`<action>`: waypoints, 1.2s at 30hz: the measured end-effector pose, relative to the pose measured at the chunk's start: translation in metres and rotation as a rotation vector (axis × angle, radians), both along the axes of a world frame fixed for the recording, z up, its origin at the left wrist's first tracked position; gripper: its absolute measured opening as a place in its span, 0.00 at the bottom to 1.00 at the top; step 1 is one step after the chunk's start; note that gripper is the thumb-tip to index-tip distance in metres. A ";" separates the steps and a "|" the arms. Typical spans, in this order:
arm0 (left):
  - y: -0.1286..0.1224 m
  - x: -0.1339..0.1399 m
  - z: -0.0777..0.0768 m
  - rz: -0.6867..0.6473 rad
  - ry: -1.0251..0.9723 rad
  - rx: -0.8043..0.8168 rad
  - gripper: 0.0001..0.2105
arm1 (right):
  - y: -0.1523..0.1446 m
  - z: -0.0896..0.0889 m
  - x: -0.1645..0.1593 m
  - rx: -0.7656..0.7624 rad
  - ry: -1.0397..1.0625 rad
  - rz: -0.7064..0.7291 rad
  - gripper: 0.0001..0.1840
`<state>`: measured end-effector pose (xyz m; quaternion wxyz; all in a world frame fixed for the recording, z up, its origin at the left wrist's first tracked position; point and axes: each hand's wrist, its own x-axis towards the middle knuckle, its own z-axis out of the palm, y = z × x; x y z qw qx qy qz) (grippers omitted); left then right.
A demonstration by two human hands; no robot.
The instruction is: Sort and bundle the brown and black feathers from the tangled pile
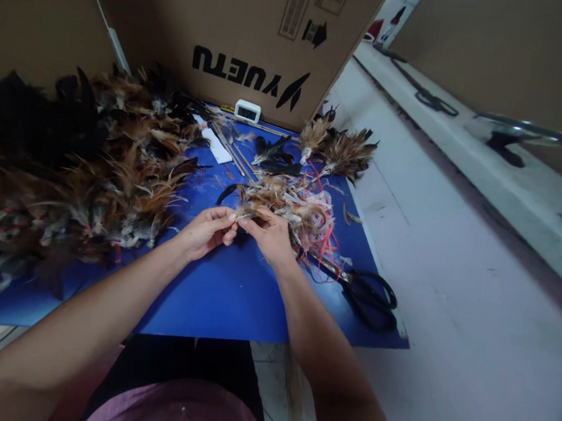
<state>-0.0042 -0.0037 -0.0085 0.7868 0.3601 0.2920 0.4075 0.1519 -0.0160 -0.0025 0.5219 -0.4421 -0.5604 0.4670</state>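
My left hand (210,231) is closed, its thumb and forefinger pinching the pale end of a small brown feather (246,212). Close against it, my right hand (270,235) is closed on the same feather from the other side. Just behind my hands lies a loose heap of brown feathers (277,192), mixed with pink and white strings (325,223) on its right. Black-handled scissors (368,295) lie to the right, their blades partly under the strings. A large pile of tied brown and black feather bunches (121,175) covers the left side.
The blue table (209,301) ends close to my body. A cardboard box (179,14) stands at the back, with a small white digital clock (248,111) before it. Thin sticks (234,153), a white strip (216,142) and more feather bunches (348,152) lie nearby.
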 end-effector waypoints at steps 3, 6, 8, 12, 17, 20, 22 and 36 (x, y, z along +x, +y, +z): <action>0.001 -0.001 -0.001 -0.003 0.023 -0.002 0.14 | 0.001 -0.003 0.001 0.035 0.003 -0.004 0.05; 0.001 -0.001 -0.001 -0.005 0.046 0.001 0.15 | 0.002 -0.005 0.001 0.066 -0.027 -0.022 0.05; 0.001 -0.001 0.000 -0.008 0.064 0.005 0.15 | 0.002 -0.005 0.001 0.074 -0.049 -0.030 0.05; 0.001 -0.002 0.001 -0.017 0.088 0.007 0.15 | 0.002 -0.005 0.001 0.078 -0.024 -0.030 0.05; 0.000 -0.001 0.000 0.024 0.107 0.027 0.13 | 0.003 -0.012 0.000 0.069 -0.015 -0.055 0.09; -0.001 0.000 0.000 0.052 0.125 0.036 0.13 | 0.004 -0.013 -0.001 0.071 -0.044 -0.094 0.11; -0.001 0.001 0.000 0.063 0.134 0.035 0.13 | 0.004 -0.012 -0.002 0.078 -0.044 -0.099 0.12; -0.003 0.001 0.000 0.081 0.167 -0.020 0.13 | 0.003 -0.011 -0.001 0.107 -0.130 -0.137 0.16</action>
